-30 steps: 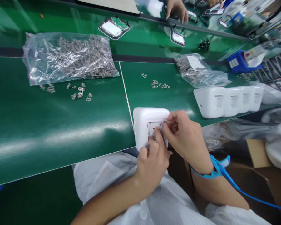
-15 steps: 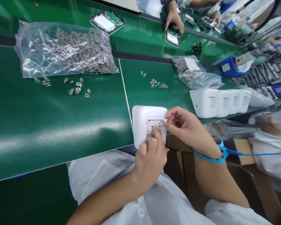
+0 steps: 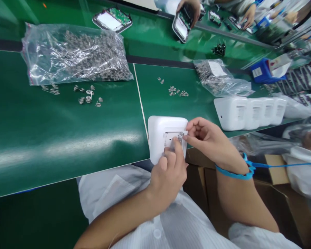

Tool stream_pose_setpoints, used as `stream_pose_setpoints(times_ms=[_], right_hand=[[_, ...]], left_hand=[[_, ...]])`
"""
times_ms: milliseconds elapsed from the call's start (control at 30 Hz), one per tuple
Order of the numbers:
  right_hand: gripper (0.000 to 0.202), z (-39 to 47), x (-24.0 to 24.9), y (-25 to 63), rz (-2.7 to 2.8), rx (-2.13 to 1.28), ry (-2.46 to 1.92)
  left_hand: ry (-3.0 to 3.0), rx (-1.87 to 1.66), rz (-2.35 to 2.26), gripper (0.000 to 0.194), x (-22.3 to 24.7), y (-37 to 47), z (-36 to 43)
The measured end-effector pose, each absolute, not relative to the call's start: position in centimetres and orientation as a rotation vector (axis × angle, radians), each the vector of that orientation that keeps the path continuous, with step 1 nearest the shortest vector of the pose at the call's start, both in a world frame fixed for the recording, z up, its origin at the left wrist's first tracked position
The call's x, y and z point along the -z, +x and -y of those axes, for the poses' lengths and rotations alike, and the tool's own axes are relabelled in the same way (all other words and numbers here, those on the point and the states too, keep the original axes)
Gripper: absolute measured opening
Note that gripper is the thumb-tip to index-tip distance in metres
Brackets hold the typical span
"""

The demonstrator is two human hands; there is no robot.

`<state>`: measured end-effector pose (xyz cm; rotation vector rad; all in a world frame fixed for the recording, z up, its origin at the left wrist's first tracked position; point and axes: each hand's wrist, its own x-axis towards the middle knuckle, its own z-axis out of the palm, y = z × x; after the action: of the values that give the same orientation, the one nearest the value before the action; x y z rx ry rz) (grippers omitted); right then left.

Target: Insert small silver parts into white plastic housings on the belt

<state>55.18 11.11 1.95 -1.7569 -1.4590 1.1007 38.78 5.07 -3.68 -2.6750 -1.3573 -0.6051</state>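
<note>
A white plastic housing [image 3: 157,138] with rounded corners lies tilted at the front edge of the green table, its recessed compartment facing up. Small metal spring contacts [image 3: 180,135] show at the right side of that recess. My left hand [image 3: 169,176] comes from below, index finger pressing inside the recess and the other fingers curled against the housing's lower part. Thumb and index finger of my right hand [image 3: 206,140] are closed at the housing's right edge, beside the contacts. Whether a small piece sits between those fingertips is hidden. A blue strap [image 3: 234,173] circles my right wrist.
Loose metal springs [image 3: 88,95] lie left, and more springs [image 3: 177,91] behind the housing. A large bag of springs [image 3: 77,53] and a smaller bag [image 3: 220,77] stand further back. White housings [image 3: 230,112] line up at right. Across the table a co-worker's hand [image 3: 193,10] holds a device [image 3: 181,26].
The view has shifted slightly, so the table's things sit a little further right. My hands keep nearly the same hold on the housing. The co-worker's device has been lifted and tilted.
</note>
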Motion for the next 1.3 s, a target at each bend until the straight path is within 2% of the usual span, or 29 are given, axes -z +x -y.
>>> stream_pose_setpoints(times_ms=[200,433,633,800,933,1067,1167,1300], right_hand=[[0.028,-11.4,-1.7,55.1,1.445,-1.117,-1.766],[0.026,-11.7,-1.6,54.0,1.579,-0.874,-1.887],[0.015,-15.1,-2.5,52.3,1.57,-0.902,-1.654],[0.005,-23.3,-0.2,46.1,2.057,-0.796,-1.241],[0.011,-28.9,2.0,39.7,2.5,-0.582,-0.935],[0.004,-30.0,3.0,37.2,2.716,-0.414,-0.94],[0.007,-28.3,2.9,38.6,2.622,-0.379,-1.039],[0.005,-23.9,1.7,42.2,2.225,-0.599,-1.066]], left_hand=[[-2.663,0.597,1.351,0.045,3.6,38.8,-5.2],[-2.597,0.601,1.375,0.043,3.5,38.9,-5.2],[-2.496,0.579,1.537,0.054,3.5,37.0,-4.8],[-2.348,0.478,1.658,0.065,2.4,33.2,-4.5],[-2.232,0.329,1.819,0.065,2.0,30.3,-4.3],[-2.123,0.322,1.906,0.061,2.3,28.3,-4.2],[-2.106,0.385,1.906,0.063,2.8,28.0,-4.6],[-2.106,0.523,1.882,0.064,3.1,28.9,-5.9]])
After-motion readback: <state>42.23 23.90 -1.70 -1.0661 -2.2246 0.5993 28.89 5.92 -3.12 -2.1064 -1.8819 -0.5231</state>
